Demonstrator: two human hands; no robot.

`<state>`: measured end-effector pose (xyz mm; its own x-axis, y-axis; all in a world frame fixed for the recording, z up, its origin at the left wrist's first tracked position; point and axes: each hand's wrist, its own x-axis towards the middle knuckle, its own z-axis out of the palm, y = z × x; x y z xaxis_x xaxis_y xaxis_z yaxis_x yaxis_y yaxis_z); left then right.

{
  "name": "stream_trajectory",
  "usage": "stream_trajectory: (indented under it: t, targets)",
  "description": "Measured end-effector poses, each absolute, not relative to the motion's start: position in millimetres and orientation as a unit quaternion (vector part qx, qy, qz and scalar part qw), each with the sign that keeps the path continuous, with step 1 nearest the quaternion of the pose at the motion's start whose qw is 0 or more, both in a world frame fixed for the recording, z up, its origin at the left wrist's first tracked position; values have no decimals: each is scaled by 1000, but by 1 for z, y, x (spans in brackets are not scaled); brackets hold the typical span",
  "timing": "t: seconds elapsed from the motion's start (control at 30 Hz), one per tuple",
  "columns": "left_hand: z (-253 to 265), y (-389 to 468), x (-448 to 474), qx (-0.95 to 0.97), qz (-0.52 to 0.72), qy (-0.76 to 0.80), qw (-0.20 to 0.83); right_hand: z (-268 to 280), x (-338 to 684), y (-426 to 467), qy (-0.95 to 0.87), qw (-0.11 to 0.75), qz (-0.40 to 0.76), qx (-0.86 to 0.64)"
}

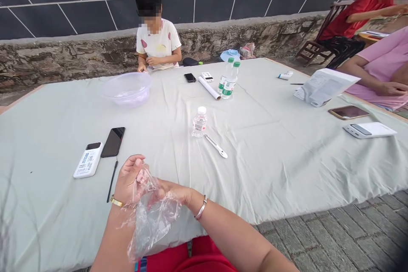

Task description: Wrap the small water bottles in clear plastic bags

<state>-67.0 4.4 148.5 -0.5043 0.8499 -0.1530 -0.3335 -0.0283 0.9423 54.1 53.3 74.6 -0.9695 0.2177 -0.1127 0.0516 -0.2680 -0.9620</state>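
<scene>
A thin clear plastic bag [156, 221] hangs crumpled between my hands over the near edge of the table. My left hand [129, 176], with a gold band at the wrist, is curled closed on the bunched upper part of the bag. From the right, my right hand [170, 190], below a silver bangle [201, 208], grips the bag lower down; its fingers show only partly through the film. Just left of my hands lie a thin black stick [112, 182], a black phone [113, 142] and a white power bank [89, 160].
Ahead stand a small water bottle [199, 123], a white utility knife [216, 146], a paper roll [209, 88] and two green-capped bottles [230, 83]. A translucent purple basin [127, 87] sits before a person opposite. Papers [325, 87], a phone [348, 112] and a power bank [369, 130] lie right, near other people.
</scene>
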Motion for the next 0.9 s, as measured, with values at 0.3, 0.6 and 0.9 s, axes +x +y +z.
stream_trajectory:
  t: [0.3, 0.6, 0.9]
  targets:
    - [128, -12, -103, 237, 592, 678, 366, 80, 109, 56, -752, -61, 618, -224]
    - [88, -22, -70, 573, 279, 643, 424, 120, 140, 95, -836, 29, 471, -280]
    - [104, -19, -70, 232, 535, 535, 612, 113, 151, 109, -825, 156, 418, -347]
